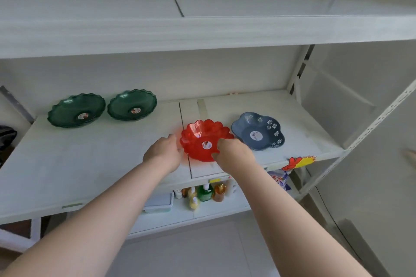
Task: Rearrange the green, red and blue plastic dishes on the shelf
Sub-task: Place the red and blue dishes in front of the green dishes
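A red scalloped plastic dish (202, 135) sits near the front of the white shelf (101, 159), right of its middle. My left hand (164, 153) grips the dish's left rim and my right hand (234, 153) grips its near right rim. Just right of it lies a blue flower-patterned dish (258, 130), almost touching. Two dark green scalloped dishes, one (76, 110) at the back left and another (132, 104) beside it, stand side by side.
A white shelf board (202, 29) hangs above. On the shelf below stand several bottles (204, 193) and a white lidded box (158, 204). A perforated metal upright (360, 137) frames the right side. A red-yellow sticker (297, 162) hangs at the shelf's front edge.
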